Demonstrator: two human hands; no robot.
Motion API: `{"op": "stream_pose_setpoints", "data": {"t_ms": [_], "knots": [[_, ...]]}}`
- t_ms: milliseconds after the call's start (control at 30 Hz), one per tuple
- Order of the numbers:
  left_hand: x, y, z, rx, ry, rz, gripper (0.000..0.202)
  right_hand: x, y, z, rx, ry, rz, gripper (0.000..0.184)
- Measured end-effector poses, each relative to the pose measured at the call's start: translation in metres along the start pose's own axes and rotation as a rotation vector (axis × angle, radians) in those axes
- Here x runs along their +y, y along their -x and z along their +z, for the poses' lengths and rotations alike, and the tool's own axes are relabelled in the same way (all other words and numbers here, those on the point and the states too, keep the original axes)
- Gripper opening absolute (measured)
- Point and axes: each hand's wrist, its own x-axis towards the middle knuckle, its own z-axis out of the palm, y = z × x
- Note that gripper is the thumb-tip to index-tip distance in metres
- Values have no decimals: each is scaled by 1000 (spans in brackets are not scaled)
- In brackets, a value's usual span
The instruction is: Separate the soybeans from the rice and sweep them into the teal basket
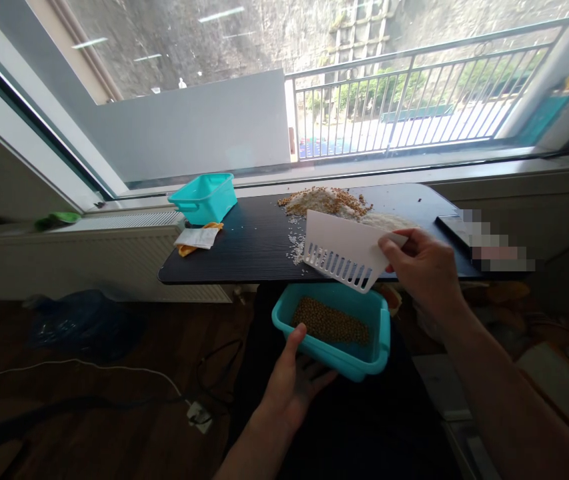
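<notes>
1. While the left hand (291, 383) supports a load below the near edge of the bench (244, 257), its grip is closed on that load, thumb over the rim and fingers spread underneath.
2. That load is the turquoise plastic bin (385, 333), just nearer than the bench and lower than its top, with soybeans (329, 321) over part of its floor. It should handle as light and slightly flexible, with smooth walls; the beans would likely roll if it tips, so rim plus palm beneath suits it.
3. Over the bench's near edge, the right hand (424, 263) has its grip pinched on the right end of a white slotted scraper (339, 233). This looks light, stiff and smooth; the slotted edge is probably weakest, making the solid end the place to hold.
4. On the bench's middle lie scattered rice grains (295, 248); towards its far edge stands a mixed heap (321, 202) of soybeans and rice.
5. At the bench's left end are a white packet (197, 238) and, farther back, a second turquoise bin (209, 203).
6. Beyond the bench, outside the window, runs a metal railing (411, 100).
</notes>
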Motion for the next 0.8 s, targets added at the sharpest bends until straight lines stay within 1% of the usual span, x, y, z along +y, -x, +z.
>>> {"op": "stream_pose_setpoints", "data": {"t_ms": [167, 267, 367, 467, 600, 700, 800], "knots": [[0, -1, -1, -3, 2, 1, 59, 2, -9, -19, 112, 125, 12, 16], [0, -1, 0, -2, 9, 0, 59, 2, -15, -28, 141, 136, 2, 15], [0, 0, 0, -12, 7, 2, 59, 1, -20, -31, 167, 134, -23, 17], [0, 0, 0, -17, 2, 5, 60, -3, -22, -26, 127, 118, -41, 21], [0, 1, 0, -17, 3, -9, 60, -7, -26, -11, 36, 95, -75, 23], [1, 1, -1, -13, 7, -5, 59, -7, -32, -1, -6, 83, -150, 20], [2, 0, -1, -6, 9, -4, 58, -7, -37, 4, -32, 92, -243, 20]]}}
